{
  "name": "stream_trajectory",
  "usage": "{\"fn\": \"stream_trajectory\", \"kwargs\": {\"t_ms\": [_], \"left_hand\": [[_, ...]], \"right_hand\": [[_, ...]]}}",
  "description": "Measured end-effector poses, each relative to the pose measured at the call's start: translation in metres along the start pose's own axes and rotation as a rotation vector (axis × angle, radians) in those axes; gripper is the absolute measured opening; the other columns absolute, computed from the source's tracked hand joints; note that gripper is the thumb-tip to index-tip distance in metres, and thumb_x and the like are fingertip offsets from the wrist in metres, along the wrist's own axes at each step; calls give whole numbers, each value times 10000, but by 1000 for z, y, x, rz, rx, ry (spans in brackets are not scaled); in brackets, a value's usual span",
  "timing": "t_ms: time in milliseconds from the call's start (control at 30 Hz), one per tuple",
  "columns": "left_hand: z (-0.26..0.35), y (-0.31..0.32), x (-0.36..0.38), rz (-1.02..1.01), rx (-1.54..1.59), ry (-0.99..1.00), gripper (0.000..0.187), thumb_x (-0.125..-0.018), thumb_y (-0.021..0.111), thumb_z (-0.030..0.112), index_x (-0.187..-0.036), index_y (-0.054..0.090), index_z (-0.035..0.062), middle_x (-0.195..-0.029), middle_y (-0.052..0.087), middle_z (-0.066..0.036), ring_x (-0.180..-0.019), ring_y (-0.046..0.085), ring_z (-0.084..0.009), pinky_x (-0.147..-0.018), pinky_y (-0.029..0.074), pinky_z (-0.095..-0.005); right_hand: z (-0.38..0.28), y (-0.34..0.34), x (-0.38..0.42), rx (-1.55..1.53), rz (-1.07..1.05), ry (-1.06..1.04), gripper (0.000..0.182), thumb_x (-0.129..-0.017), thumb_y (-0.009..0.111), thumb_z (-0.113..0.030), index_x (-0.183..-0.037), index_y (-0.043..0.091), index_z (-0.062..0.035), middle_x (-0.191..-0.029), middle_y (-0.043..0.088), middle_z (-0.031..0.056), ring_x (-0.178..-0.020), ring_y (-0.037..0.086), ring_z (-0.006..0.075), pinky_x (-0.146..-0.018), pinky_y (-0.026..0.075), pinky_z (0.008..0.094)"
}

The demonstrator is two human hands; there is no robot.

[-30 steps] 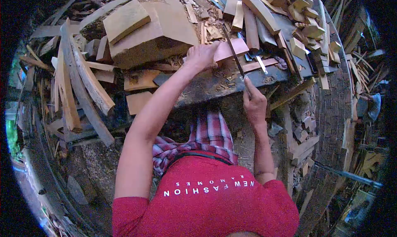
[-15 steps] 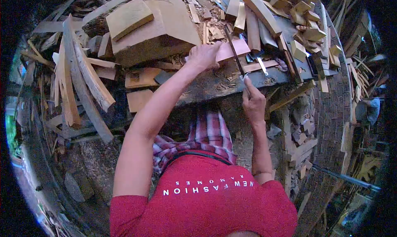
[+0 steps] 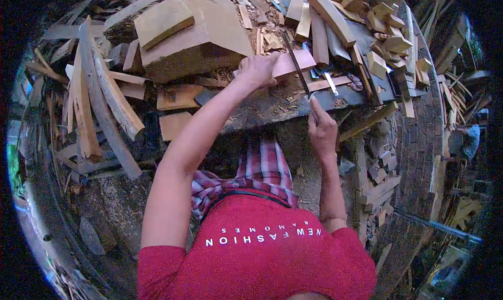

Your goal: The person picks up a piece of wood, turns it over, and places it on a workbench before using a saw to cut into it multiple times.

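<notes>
My left hand (image 3: 258,69) is closed on the left end of a pale pinkish wood block (image 3: 293,62), holding it down on the workbench (image 3: 251,114). The block's left end is hidden under the fingers. My right hand (image 3: 323,127) is wrapped round the handle of a long, narrow, dark blade (image 3: 297,67) at the bench's front edge. That blade slants away from me across the block; whether it is a saw or a file I cannot make out. Wood chips (image 3: 285,103) lie on the bench between my hands.
A large wooden block (image 3: 196,48) with a smaller board (image 3: 163,22) on top stands left. Long curved wood strips (image 3: 107,90) lean at far left. Several offcuts (image 3: 390,33) are piled on the right, beside a flat stick (image 3: 330,84). A person (image 3: 466,141) is at far right.
The dark blade and my right hand have shifted only slightly over the block. My left hand stays on the wood. The view has moved a little.
</notes>
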State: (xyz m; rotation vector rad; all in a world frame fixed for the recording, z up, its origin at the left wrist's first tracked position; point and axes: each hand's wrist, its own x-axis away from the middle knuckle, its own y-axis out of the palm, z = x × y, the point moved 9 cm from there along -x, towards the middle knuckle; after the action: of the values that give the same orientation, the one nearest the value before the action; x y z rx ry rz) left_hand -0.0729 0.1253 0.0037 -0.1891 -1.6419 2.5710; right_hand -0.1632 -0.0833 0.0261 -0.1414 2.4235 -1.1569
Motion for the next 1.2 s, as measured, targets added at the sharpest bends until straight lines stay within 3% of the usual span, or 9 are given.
{"fn": "stream_trajectory", "kwargs": {"t_ms": [133, 200, 700, 733, 767, 833, 1100, 1167, 1200], "left_hand": [[4, -7, 3, -4, 9, -11, 507, -676, 774, 255, -1081, 509, 104, -920, 669, -177, -892, 653, -398, -738, 525, -508], [0, 1, -1, -93, -61, -55, 746, -647, 808, 370, -1295, 480, 200, -1045, 667, -145, -927, 651, -376, -789, 519, -497], [0, -3, 3, -117, -34, -133, 647, -717, 749, 296, -1302, 479, 231, -1006, 666, -172, -950, 639, -389, -804, 509, -511], [-4, -1, 2, -111, -41, -134, 647, -717, 749, 296, -1302, 479, 231, -1006, 666, -172, -950, 639, -389, -804, 509, -511], [-4, 3, 2, -89, -35, -98, 658, -709, 760, 304, -1297, 477, 220, -1013, 665, -171, -953, 638, -388, -803, 509, -511], [-5, 6, -3, -66, -27, -58, 670, -701, 772, 312, -1293, 476, 209, -1020, 664, -171, -956, 638, -387, -803, 509, -512], [5, -4, 3, -120, -85, -105, 663, -679, 792, 329, -1255, 495, 189, -969, 678, -170, -917, 656, -376, -769, 526, -495], [1, 1, 1, -74, -84, -101, 656, -680, 792, 332, -1249, 499, 188, -957, 681, -170, -902, 660, -378, -755, 530, -495], [0, -3, 1, -33, -79, -95, 650, -680, 793, 334, -1243, 502, 188, -944, 683, -169, -886, 663, -380, -741, 534, -494]], "right_hand": [[-7, 12, -39, 12, 20, -47, 406, -854, 569, -73, -1258, 571, -113, -988, 635, 223, -883, 628, 385, -719, 496, 448], [-5, 20, -52, 70, -89, 90, 414, -835, 582, -72, -1247, 576, -115, -1017, 632, 215, -912, 615, 393, -726, 498, 451], [-9, 19, -46, 30, 35, -106, 478, -817, 563, -50, -1287, 549, -138, -909, 633, 220, -793, 612, 405, -692, 482, 464], [-8, 19, -48, 53, -95, 55, 372, -873, 560, -65, -1244, 569, -46, -1136, 606, 231, -1035, 610, 352, -835, 496, 366], [-5, 19, -42, 49, -89, 52, 372, -873, 560, -65, -1244, 569, -46, -1136, 606, 231, -1035, 610, 352, -835, 496, 366], [-7, 8, -27, 12, 0, -57, 486, -823, 551, -56, -1297, 541, -160, -920, 634, 215, -798, 610, 406, -681, 480, 469], [-4, 7, -20, 64, -15, -8, 446, -845, 575, -92, -1286, 549, -161, -893, 643, 215, -799, 630, 387, -674, 485, 464], [-5, 23, -45, 59, -91, 57, 397, -863, 583, -54, -1259, 557, -54, -1107, 625, 218, -993, 636, 336, -808, 510, 353], [-11, 22, -54, 28, -12, -28, 451, -829, 590, -92, -1275, 559, -150, -925, 642, 221, -833, 631, 397, -678, 489, 471]]}}
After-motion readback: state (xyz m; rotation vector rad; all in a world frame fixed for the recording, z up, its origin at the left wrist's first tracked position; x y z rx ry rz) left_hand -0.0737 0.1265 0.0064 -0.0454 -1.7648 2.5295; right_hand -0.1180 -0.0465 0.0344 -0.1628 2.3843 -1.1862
